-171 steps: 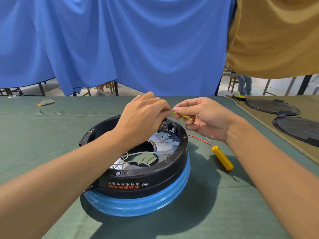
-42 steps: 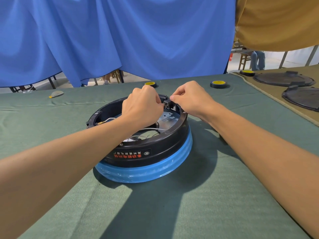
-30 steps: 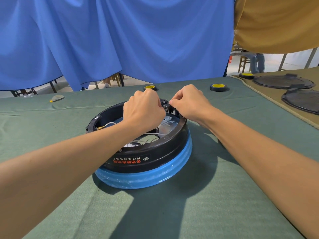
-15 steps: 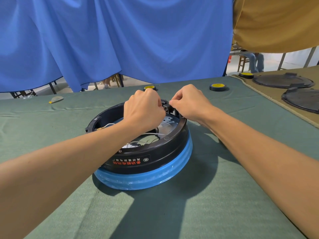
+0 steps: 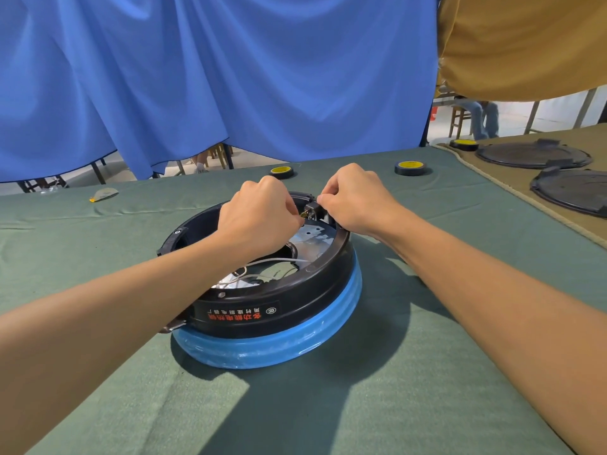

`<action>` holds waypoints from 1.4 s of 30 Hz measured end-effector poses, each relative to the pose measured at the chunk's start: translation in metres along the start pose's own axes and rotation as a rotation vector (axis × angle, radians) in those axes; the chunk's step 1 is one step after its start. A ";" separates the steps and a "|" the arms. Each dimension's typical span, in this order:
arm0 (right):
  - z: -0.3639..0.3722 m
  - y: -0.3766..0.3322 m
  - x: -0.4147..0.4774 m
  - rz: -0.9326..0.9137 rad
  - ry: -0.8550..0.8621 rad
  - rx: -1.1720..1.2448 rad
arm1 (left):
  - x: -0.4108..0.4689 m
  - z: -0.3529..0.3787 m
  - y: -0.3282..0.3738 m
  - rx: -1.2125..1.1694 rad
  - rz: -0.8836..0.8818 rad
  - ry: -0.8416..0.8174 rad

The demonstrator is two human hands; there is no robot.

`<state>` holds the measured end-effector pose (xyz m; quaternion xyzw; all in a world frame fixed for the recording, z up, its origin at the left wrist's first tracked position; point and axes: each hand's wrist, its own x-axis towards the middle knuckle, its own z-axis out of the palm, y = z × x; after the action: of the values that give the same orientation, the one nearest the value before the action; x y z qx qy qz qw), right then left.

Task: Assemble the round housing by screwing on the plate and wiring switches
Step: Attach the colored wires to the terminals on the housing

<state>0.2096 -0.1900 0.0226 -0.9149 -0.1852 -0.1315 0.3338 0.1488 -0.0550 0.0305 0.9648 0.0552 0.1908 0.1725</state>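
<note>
Hands barely moved — right hand (image 5: 354, 201) pinches the switch (image 5: 312, 207), left hand (image 5: 259, 218) its brass terminal (image 5: 303, 216), which likely bends easily — grip the body

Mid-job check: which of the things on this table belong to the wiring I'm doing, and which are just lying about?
In the job: round housing; metal plate; white wires; switch, gripped by the right hand; brass terminal, pinched by the left hand.
Lying about: three tape rolls; two black lids; scrap at the far left.
</note>
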 end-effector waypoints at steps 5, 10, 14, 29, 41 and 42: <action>0.002 0.001 0.000 -0.003 -0.001 0.022 | -0.002 -0.001 0.000 -0.105 -0.020 -0.009; 0.002 0.001 0.000 -0.004 -0.003 0.029 | -0.004 0.001 0.003 -0.090 -0.027 0.035; 0.001 0.001 -0.001 -0.003 -0.012 0.032 | -0.004 0.003 0.005 -0.035 -0.022 0.051; 0.002 0.001 -0.001 -0.019 -0.011 0.050 | -0.002 0.005 0.007 0.002 -0.013 0.068; 0.005 0.001 0.001 0.000 -0.005 0.066 | 0.001 0.011 0.016 0.098 -0.001 0.125; 0.005 0.001 0.001 0.002 -0.010 0.063 | 0.001 0.011 0.016 0.100 0.001 0.122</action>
<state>0.2116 -0.1871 0.0192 -0.9047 -0.1899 -0.1207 0.3617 0.1542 -0.0728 0.0269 0.9588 0.0746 0.2464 0.1201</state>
